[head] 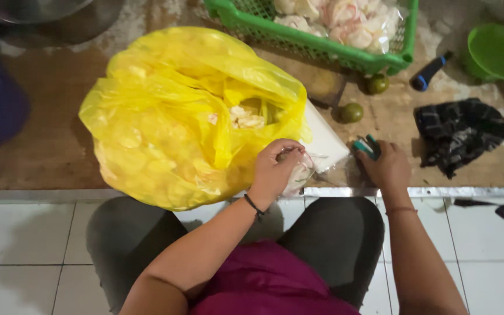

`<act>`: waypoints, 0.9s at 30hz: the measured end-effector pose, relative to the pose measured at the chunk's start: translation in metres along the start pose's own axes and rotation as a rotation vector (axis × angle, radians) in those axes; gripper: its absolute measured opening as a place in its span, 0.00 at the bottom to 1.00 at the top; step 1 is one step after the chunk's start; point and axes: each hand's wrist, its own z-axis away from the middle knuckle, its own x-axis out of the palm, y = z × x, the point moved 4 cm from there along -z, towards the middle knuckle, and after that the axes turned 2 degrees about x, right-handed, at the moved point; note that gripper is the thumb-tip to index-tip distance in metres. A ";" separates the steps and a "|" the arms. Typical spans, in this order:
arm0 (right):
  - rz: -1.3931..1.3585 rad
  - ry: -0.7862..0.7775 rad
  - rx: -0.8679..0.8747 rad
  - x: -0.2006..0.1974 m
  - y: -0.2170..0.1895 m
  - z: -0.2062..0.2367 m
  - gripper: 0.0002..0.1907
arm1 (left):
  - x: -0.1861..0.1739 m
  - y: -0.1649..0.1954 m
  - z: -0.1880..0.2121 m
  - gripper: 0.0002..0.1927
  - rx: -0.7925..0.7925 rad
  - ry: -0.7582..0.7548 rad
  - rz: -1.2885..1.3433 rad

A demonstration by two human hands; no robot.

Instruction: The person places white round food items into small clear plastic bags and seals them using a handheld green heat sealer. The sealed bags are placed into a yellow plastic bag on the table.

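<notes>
Pinching small clear plastic packet in closed left hand at table's front edge; right hand grips teal-handled tool. Packet could slip off edge w/ loose grip.

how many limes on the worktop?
2. One lime sits just below the green basket; the other lime lies lower left of it, beside the white block. More could be hidden behind the yellow bag.

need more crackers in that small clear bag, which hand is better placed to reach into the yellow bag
Left, probably: the left hand holds the small clear bag against the yellow bag, while the right hand grips a teal-handled tool farther away.
</notes>
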 end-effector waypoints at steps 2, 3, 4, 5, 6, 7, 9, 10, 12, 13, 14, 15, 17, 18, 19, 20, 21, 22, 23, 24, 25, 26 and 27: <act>0.025 0.026 -0.010 -0.008 -0.012 0.001 0.28 | -0.005 -0.003 -0.004 0.05 -0.111 0.041 0.130; 0.037 0.013 -0.014 -0.012 -0.017 -0.001 0.28 | -0.006 -0.003 -0.007 0.05 -0.162 0.059 0.196; 0.047 -0.002 -0.019 -0.015 -0.021 -0.002 0.28 | -0.008 0.000 -0.010 0.05 -0.181 0.074 0.255; 0.058 -0.019 -0.022 -0.017 -0.024 -0.001 0.29 | -0.009 0.004 -0.012 0.05 -0.203 0.089 0.313; 0.016 0.059 -0.078 -0.021 -0.030 0.000 0.30 | -0.010 0.009 -0.013 0.05 -0.225 0.100 0.371; -0.027 0.138 -0.133 -0.025 -0.035 0.002 0.32 | -0.012 0.012 -0.014 0.05 -0.225 0.126 0.433; -0.385 0.100 -0.147 -0.024 -0.041 0.008 0.35 | -0.014 0.019 -0.015 0.07 -0.224 0.172 0.558; -0.696 -0.030 -0.104 -0.016 -0.044 0.015 0.36 | -0.016 0.022 -0.016 0.07 -0.213 0.198 0.575; -1.086 -0.168 -0.267 -0.007 -0.064 0.037 0.39 | -0.018 0.027 -0.016 0.07 -0.197 0.243 0.607; -1.159 -0.168 -0.473 -0.004 -0.078 0.053 0.42 | -0.019 0.028 -0.015 0.07 -0.208 0.262 0.628; -1.110 -0.207 -0.449 0.006 -0.088 0.064 0.44 | -0.019 0.027 -0.012 0.07 -0.222 0.279 0.650; -1.059 -0.245 -0.423 0.014 -0.095 0.073 0.47 | -0.021 0.026 -0.010 0.08 -0.238 0.295 0.674; -1.307 -0.438 -0.232 0.031 -0.103 0.080 0.45 | -0.031 0.024 -0.005 0.09 -0.317 0.224 0.651; -1.428 -0.529 -0.130 0.038 -0.104 0.081 0.44 | -0.040 0.022 -0.003 0.10 -0.356 0.182 0.639; -1.415 -0.572 -0.173 0.039 -0.105 0.080 0.43 | -0.051 0.021 -0.002 0.10 -0.369 0.168 0.602; -1.401 -0.614 -0.215 0.039 -0.105 0.079 0.43 | -0.064 0.021 -0.001 0.10 -0.382 0.154 0.566; -1.387 -0.656 -0.256 0.040 -0.107 0.078 0.42 | -0.075 0.020 0.001 0.10 -0.396 0.139 0.528; -1.406 -0.709 -0.238 0.043 -0.109 0.077 0.41 | -0.084 0.019 0.002 0.10 -0.379 0.134 0.549; -1.425 -0.766 -0.220 0.044 -0.111 0.076 0.41 | -0.092 0.019 0.002 0.09 -0.364 0.133 0.569; -1.442 -0.825 -0.203 0.046 -0.114 0.073 0.40 | -0.098 0.020 0.002 0.09 -0.347 0.133 0.591; -1.386 -0.874 -0.181 0.046 -0.116 0.069 0.40 | -0.104 0.020 0.002 0.10 -0.322 0.142 0.517; -1.328 -0.922 -0.159 0.044 -0.117 0.062 0.40 | -0.110 0.022 0.001 0.11 -0.295 0.152 0.444; -1.270 -0.970 -0.137 0.040 -0.118 0.055 0.40 | -0.116 0.025 0.001 0.12 -0.268 0.164 0.371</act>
